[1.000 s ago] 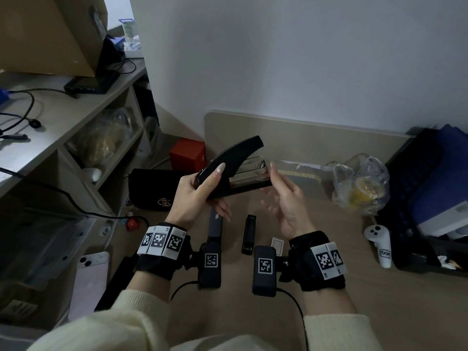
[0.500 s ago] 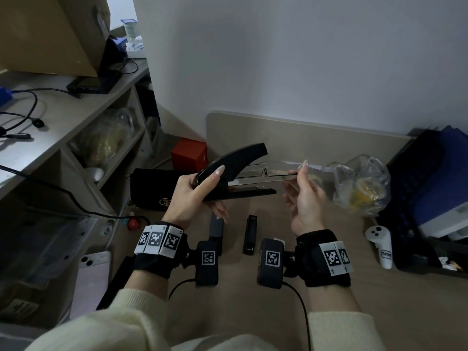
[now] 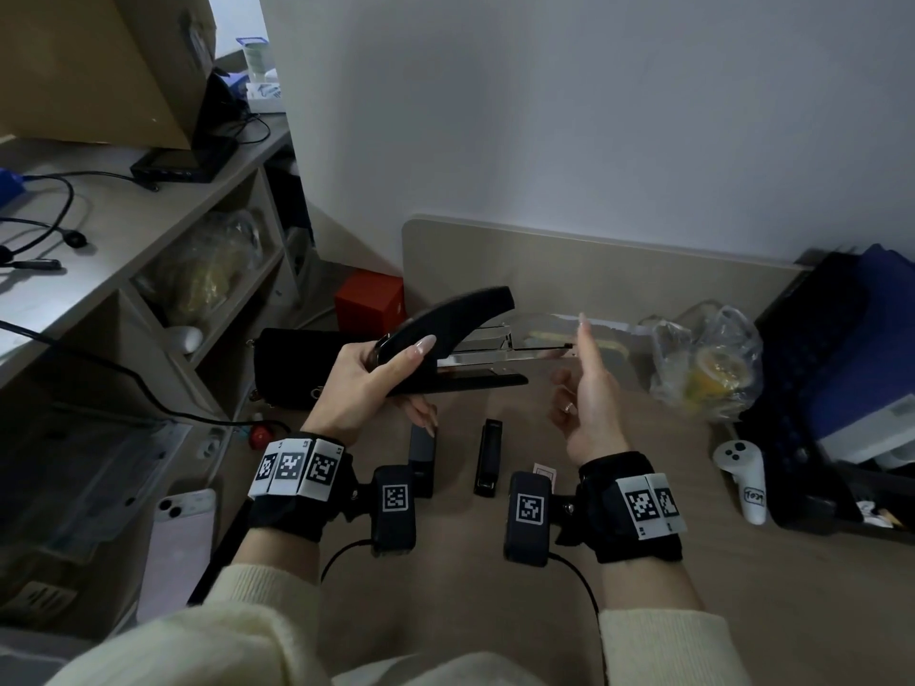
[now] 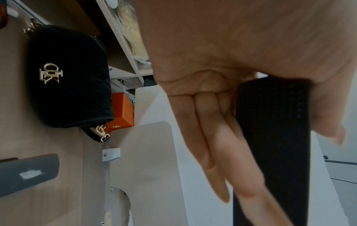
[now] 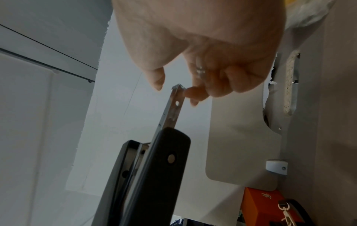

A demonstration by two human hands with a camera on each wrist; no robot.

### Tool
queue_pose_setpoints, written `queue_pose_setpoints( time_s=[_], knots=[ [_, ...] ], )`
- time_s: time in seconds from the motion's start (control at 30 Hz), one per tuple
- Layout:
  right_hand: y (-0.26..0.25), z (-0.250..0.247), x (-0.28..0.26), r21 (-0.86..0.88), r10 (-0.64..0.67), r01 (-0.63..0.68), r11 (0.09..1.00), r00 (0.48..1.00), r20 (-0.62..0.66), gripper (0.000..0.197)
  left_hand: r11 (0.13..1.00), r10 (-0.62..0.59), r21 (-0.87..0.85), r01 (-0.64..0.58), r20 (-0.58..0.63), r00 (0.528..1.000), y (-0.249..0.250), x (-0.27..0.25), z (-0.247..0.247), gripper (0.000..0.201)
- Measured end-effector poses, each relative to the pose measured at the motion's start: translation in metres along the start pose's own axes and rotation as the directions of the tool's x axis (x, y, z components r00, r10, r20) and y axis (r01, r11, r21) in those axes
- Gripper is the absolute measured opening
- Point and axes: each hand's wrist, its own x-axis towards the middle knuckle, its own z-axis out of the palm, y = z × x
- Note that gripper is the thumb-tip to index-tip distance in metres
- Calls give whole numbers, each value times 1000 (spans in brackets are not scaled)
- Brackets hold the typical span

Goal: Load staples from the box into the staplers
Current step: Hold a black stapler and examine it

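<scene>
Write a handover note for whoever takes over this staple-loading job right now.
Left hand grips the big black stapler in the air, its metal staple tray slid out.
Right hand is at the tray's tip, fingers loosely curled, gripping nothing.
Two small staplers lie on the desk; a small box shows behind the right wrist.
Done: tray opened. Left: insert staples, close, then load the small staplers.
</scene>
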Motion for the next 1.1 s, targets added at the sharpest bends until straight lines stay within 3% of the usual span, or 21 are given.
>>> queue_pose_setpoints(
  time_s=[0.07, 0.27, 0.53, 0.7, 0.9, 1.1],
  knots=[
    [2, -1, 1, -37, 34, -33, 999, 999, 20, 44, 1000, -10, 26, 9, 24, 1000, 2, -2, 0, 38],
    [10, -3, 7, 30, 3, -5, 1000, 998, 61, 22, 997, -37, 68, 31, 98, 994, -1, -3, 0, 41],
    [10, -10, 8, 68, -82, 75, 995, 992, 93, 23, 989, -144, 65, 131, 274, 951, -1, -5, -13, 28],
    [9, -11, 2, 39, -168, 165, 986, 979, 113, 27, 969, -194, 199, 146, 247, 950, -12, -4, -17, 14],
    [10, -10, -7, -139, -322, 341, 930, 936, 140, 31, 917, -235, 378, 129, 251, 939, -27, -3, -14, 37],
    [25, -9, -5, -266, -338, 388, 882, 916, 217, 37, 940, -220, 316, 127, 280, 934, -31, -3, 4, 45]
  ],
)
